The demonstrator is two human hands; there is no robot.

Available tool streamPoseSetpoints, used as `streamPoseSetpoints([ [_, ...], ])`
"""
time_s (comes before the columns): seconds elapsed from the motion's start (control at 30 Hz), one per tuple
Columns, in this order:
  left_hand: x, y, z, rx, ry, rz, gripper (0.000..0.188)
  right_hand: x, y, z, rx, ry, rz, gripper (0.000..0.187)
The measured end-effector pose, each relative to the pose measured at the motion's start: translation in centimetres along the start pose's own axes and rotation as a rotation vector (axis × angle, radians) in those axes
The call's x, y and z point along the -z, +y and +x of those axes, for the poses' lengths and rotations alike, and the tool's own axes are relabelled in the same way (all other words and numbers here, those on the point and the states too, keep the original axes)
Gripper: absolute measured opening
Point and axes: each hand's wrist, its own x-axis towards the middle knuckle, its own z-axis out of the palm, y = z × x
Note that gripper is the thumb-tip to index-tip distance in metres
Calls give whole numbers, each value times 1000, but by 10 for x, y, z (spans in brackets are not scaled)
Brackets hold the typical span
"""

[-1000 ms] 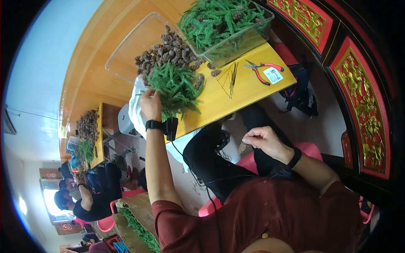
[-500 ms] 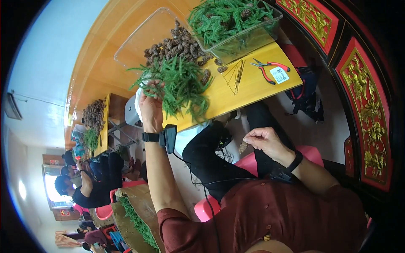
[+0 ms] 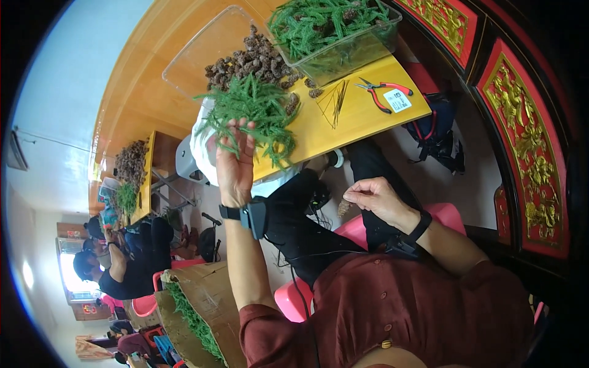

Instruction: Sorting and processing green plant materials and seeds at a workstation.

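Note:
My left hand [image 3: 235, 167] is at the front edge of the yellow table, its fingers curled around a green artificial pine sprig [image 3: 229, 146]. The sprig hangs over my palm beside a pile of similar greenery [image 3: 251, 101]. Over my lap, my right hand [image 3: 381, 200] pinches a small brown pine cone [image 3: 344, 207] between thumb and fingertips, and the cone hangs downward. A heap of brown pine cones [image 3: 245, 66] lies behind the greenery, with one loose cone [image 3: 292, 104] at the pile's right side.
On the yellow table [image 3: 362, 126] lie thin dark wires [image 3: 334, 104] and red-handled pliers [image 3: 385, 95] with a white label. A clear bin [image 3: 343, 61] full of green sprigs stands at the back. Left of me, an open cardboard box [image 3: 202, 288] holds greenery; people sit beyond it.
My left hand has drawn back a little toward me and turned its palm up, bringing a sprig off the pile's left side. My right hand still holds the cone, nearly unmoved.

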Motion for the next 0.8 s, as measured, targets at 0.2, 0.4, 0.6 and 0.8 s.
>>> streamPoseSetpoints([
  [0.2,-30,-39,-82,-451,207,1143,21,3,12,-1,20,-106,167,17],
  [0.4,-34,-92,-159,-878,213,1599,37,0,19,-19,130,-168,331,22],
  [0.6,-38,-112,-192,-912,124,1787,41,0,18,-34,236,-240,244,18],
  [0.8,-34,-119,-219,-761,116,1684,43,-5,32,-41,144,-311,202,16],
])
